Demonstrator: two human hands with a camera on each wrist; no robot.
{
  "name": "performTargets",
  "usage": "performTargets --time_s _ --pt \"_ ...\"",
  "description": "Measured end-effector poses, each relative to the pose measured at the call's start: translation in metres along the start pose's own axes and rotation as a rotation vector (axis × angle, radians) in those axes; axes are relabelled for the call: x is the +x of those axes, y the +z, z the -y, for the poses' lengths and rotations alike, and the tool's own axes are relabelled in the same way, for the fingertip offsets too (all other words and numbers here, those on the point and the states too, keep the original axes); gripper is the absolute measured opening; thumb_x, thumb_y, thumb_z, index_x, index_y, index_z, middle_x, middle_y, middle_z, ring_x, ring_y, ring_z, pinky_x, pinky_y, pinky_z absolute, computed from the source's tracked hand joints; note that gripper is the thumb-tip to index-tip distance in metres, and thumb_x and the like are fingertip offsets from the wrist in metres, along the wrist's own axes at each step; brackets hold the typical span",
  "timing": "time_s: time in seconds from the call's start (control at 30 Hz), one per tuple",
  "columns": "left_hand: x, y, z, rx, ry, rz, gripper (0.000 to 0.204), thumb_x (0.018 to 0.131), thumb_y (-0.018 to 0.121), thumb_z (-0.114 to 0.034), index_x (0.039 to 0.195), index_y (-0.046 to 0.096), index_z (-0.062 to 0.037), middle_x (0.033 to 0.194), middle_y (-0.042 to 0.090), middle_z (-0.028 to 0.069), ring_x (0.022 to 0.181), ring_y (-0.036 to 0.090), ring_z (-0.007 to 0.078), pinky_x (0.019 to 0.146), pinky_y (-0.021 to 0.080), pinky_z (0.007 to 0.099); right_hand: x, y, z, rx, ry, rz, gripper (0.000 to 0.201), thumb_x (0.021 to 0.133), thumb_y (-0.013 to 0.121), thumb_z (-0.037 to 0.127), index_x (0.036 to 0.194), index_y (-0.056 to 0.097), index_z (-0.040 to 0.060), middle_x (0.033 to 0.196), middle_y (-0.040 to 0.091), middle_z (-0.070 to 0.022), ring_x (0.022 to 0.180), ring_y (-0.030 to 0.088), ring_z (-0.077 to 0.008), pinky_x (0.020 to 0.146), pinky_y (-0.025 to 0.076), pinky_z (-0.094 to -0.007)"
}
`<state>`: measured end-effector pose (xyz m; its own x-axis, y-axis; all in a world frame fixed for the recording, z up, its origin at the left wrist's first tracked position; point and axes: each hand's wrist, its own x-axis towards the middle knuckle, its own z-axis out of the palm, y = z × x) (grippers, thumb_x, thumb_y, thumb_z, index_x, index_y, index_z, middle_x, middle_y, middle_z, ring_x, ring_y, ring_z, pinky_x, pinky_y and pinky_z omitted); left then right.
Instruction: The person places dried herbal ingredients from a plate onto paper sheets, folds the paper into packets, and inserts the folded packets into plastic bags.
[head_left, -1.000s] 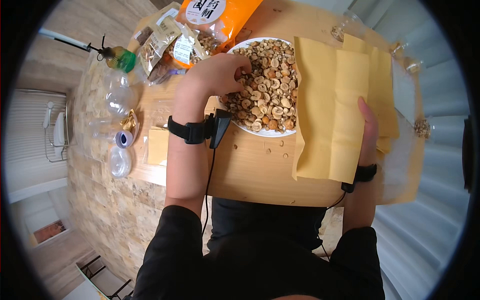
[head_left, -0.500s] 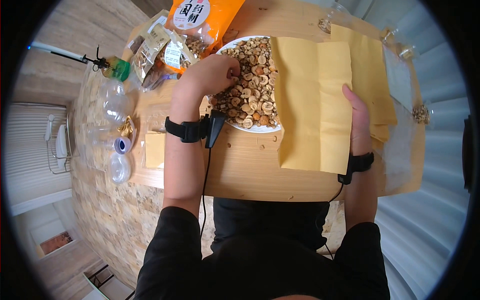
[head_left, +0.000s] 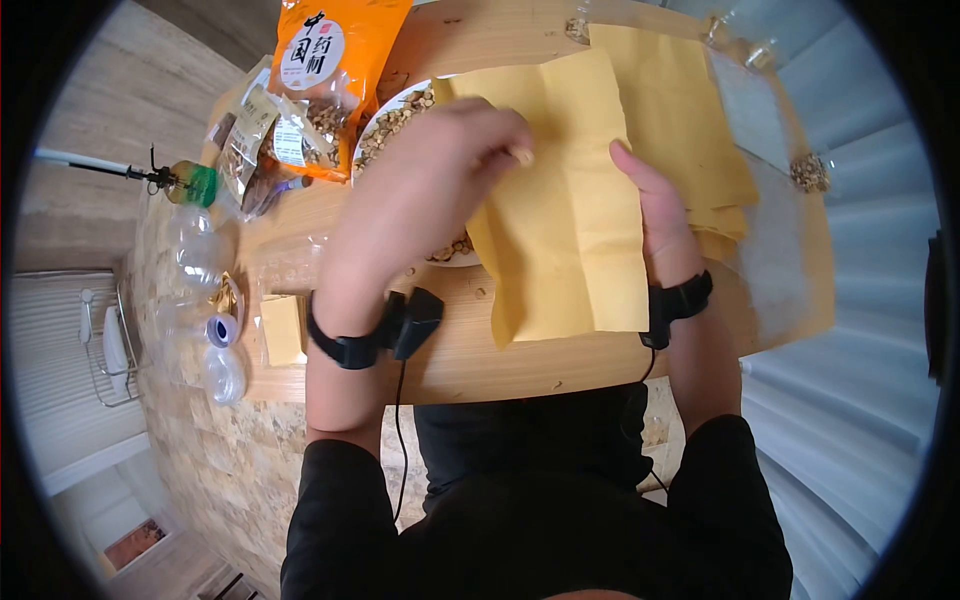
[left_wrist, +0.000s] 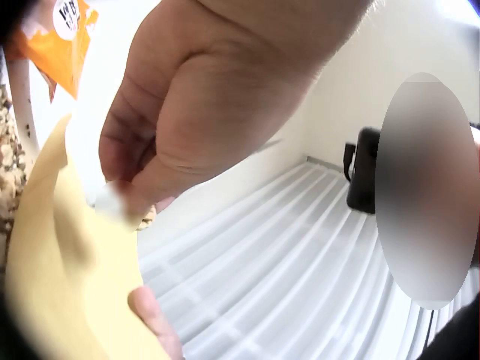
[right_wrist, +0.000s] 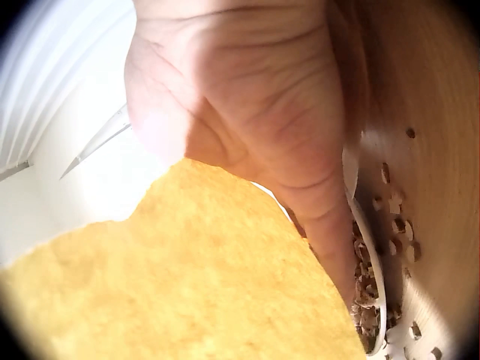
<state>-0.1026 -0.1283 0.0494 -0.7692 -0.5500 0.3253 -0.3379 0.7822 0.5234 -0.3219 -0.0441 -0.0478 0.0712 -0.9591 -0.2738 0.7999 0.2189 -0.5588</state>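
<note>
My left hand is over a creased sheet of yellow paper, its fingertips bent together round a small pale dried slice. In the left wrist view, the thumb and fingers meet close above the paper, and a pale blur partly hides what they pinch. My right hand holds the sheet by its right edge, thumb on the front and the other fingers behind it. Beneath the sheet's left part lies a white plate heaped with mixed dried slices, largely hidden by paper and left forearm.
An orange printed bag and smaller packets lie at the back left. Clear plastic containers and a green spray bottle line the left edge. More yellow sheets lie at right, near a jar of dried pieces.
My left hand has left the heaped slices and moved right over the paper with a small slice. My right hand has brought the sheet left, covering more of the plate.
</note>
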Motion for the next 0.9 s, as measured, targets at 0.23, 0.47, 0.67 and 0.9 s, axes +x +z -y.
performTargets --time_s 0.23,0.47,0.67,0.9 --pt "-0.003 0.028 0.005 0.155 -0.049 0.277 0.013 0.08 0.06 -0.001 0.093 0.063 -0.001 0.085 0.064 0.0147 0.079 0.061 0.0346 0.069 0.049 0.0367 0.004 0.0 -0.004 0.02 0.031 -0.042 0.035 0.093 0.057 0.025 0.121 0.055 0.0038 0.111 0.063 -0.0074 0.098 0.062 -0.018 0.085 0.05 -0.0331" --pt "-0.011 -0.03 0.025 0.054 -0.112 -0.114 0.02 0.086 0.058 0.0 0.105 0.062 -0.0014 0.087 0.067 0.0112 0.076 0.062 0.0236 0.069 0.049 0.0326 0.011 -0.008 0.001 0.019 0.061 -0.049 0.047 0.096 0.049 0.03 0.133 0.044 0.0013 0.129 0.054 -0.0153 0.114 0.055 -0.0289 0.097 0.045 -0.0401" --pt "-0.059 -0.053 0.062 0.27 -0.417 0.107 0.027 0.082 0.066 -0.007 0.108 0.06 -0.0018 0.087 0.065 0.0104 0.077 0.062 0.0242 0.072 0.049 0.0345 0.01 -0.002 0.002 0.016 0.046 -0.056 0.049 0.097 0.047 0.032 0.135 0.042 0.0021 0.131 0.052 -0.0154 0.115 0.055 -0.0288 0.098 0.044 -0.0414" --pt "-0.096 -0.03 0.079 0.176 -0.47 0.267 0.058 0.071 0.076 -0.013 0.123 0.051 -0.0059 0.115 0.055 0.0165 0.11 0.054 0.0338 0.092 0.045 0.0395 0.005 0.006 0.0 0.036 0.015 -0.059 0.046 0.095 0.05 0.031 0.132 0.046 0.0035 0.126 0.056 -0.0118 0.109 0.058 -0.0248 0.091 0.048 -0.0382"
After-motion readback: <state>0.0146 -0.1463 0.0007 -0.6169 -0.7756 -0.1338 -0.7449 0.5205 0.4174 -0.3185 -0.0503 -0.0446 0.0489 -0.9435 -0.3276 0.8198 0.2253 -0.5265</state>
